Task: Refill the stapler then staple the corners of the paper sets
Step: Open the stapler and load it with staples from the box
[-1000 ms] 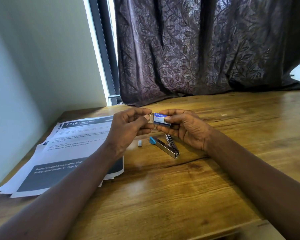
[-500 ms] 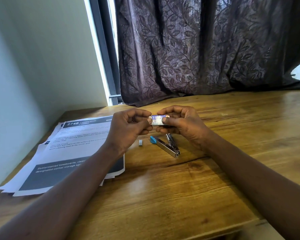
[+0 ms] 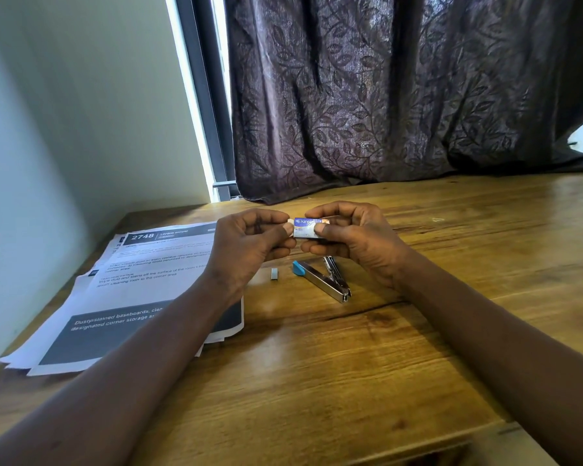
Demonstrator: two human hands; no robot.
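— Both hands are meeting above the table [image 3: 418,331], aren't they?
— Yes. The left hand [image 3: 246,243] is pinching the left end of the staple box [image 3: 305,227] between thumb and forefinger, its other fingers curling loosely underneath.
— And the right hand [image 3: 354,237]?
— It is gripping the right half of the staple box, thumb pressing on the near face, fingers arching over the top. Both forearms are reaching in from the near edge.
— Where is the stapler [image 3: 320,280] lying?
— On the table, just nearer than the right hand, hinged open, blue tip pointing far-left. A staple strip [image 3: 274,274] is sitting just left of it, and the papers [image 3: 142,280] are fanning out at the left, the left forearm passing over them.
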